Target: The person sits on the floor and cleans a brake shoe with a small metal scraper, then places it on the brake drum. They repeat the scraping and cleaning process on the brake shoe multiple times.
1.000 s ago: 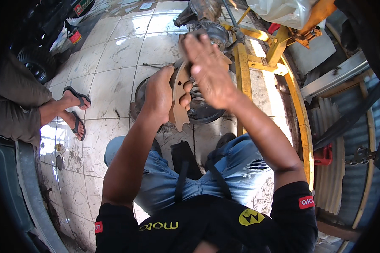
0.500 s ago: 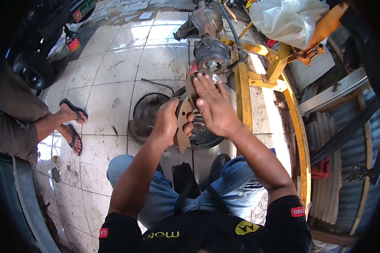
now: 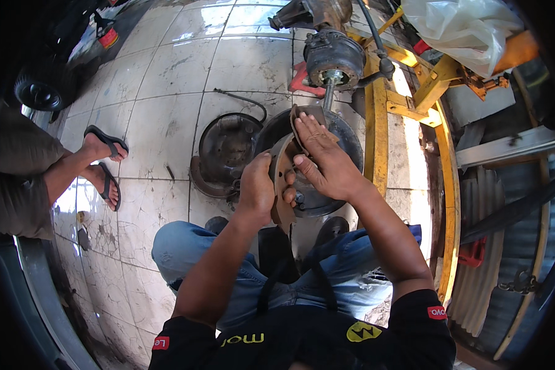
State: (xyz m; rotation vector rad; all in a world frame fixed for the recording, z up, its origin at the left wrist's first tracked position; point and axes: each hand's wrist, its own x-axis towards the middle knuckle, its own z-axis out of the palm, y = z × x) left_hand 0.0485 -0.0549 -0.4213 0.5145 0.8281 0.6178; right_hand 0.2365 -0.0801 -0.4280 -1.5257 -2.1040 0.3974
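My left hand (image 3: 259, 188) grips a curved brown brake shoe (image 3: 282, 206) from the side, its fingertips curled round the inner edge. Across the shoe's upper end my right hand (image 3: 327, 157) presses with long, flattened fingers. Beneath those fingers is a brown curved piece (image 3: 300, 113), touching the shoe; the hand covers most of it, so whether it is a sheet or another shoe is unclear. Below both hands a large round dark metal dish (image 3: 354, 143) lies on the floor, and a smaller dark round plate (image 3: 227, 147) is at its left.
An axle housing (image 3: 333, 55) with a protruding shaft stands ahead, beside a yellow metal frame (image 3: 376, 123) on my right. A bent hose or rod (image 3: 243, 98) rests on the tiles. At left are another person's sandalled feet (image 3: 108, 166). Clear plastic (image 3: 462, 31) hangs at upper right.
The view has shifted, so the surroundings sit differently in the picture. Both hands keep hold of the shoe and the brown piece, with little change between them.
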